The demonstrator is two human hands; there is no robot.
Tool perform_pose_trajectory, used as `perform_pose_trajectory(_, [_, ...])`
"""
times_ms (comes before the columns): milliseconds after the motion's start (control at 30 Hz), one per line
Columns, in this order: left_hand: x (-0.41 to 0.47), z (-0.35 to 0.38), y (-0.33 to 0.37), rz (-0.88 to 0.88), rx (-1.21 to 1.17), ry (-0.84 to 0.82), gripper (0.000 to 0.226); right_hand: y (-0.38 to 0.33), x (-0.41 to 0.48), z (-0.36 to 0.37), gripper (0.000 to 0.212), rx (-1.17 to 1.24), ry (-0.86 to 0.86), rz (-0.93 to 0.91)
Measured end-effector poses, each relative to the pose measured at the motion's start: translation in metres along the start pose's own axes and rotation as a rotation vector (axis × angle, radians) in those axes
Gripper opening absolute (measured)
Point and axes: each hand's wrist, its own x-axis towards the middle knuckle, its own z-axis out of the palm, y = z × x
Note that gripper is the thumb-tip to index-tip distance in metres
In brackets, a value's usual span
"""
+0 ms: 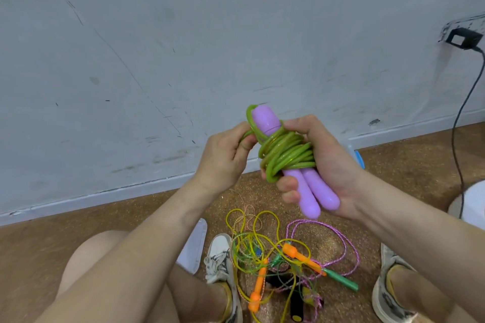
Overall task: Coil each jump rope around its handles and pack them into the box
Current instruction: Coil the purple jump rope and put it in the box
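Your right hand (328, 165) is wrapped around the 2 purple handles (315, 191), which lie side by side, fingers curled across their front and thumb pressing on the coil near the top. The green rope (286, 152) is wound in many turns around the middle of the handles, with the rounded ends sticking out below your palm and 1 end rising above the coil. Your left hand (223, 160) pinches a loop of the same green rope between thumb and fingertips, just beside the upper handle end; that loop runs up around the handle's tip. The bundle is held in the air, in front of the wall (157, 34) and above the floor (52, 244).

Below your hands, between your 2 shoes (220, 257), a tangled pile (275, 252) rests on the floor: a yellow rope (244, 220), a pink braided rope (349, 244), 2 orange handles (301, 257), a green handle (341, 279) and a black handle (296, 307) with a yellow end. At the right edge of the wall, a black plug (463, 38) sits in a socket, its cable (462, 113) hanging down.
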Motion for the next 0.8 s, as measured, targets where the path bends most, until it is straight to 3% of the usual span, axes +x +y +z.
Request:
perform_pose_trajectory(167, [-0.003,0.004,0.022,-0.371,-0.374,-0.222,0.033,-0.006,0.008,-0.011,0.038,-0.31,0.13,-0.161])
perform_pose_trajectory(300, [0.0,0.006,0.023,-0.342,-0.227,-0.436,0.02,-0.002,0.018,-0.022,0.038,-0.411,0.328,-0.237])
perform_pose_trajectory(367, [0.001,0.001,0.022,-0.362,-0.352,-0.512,0.032,0.001,0.023,-0.025,0.032,-0.412,0.396,-0.217])
perform_pose_trajectory(433, [0.001,-0.004,0.024,-0.457,-0.634,-0.566,0.052,0.006,0.027,-0.028,0.031,-0.348,0.434,-0.195])
perform_pose_trajectory(500, [0.003,0.003,0.033,-0.597,-0.819,-0.562,0.055,0.009,0.032,-0.031,0.036,-0.285,0.474,-0.175])
perform_pose_trajectory(600, [0.007,0.028,0.035,-0.643,-0.671,-0.447,0.051,0.008,0.04,-0.043,0.044,-0.261,0.481,-0.069])
perform_pose_trajectory(700, [0.019,0.043,0.026,-0.714,-0.681,-0.422,0.039,-0.005,0.042,-0.062,0.04,-0.202,0.322,0.054])
perform_pose_trajectory(800, [0.037,0.057,0.016,-0.747,-0.708,-0.329,0.021,-0.019,0.04,-0.087,0.042,-0.335,0.204,0.105])
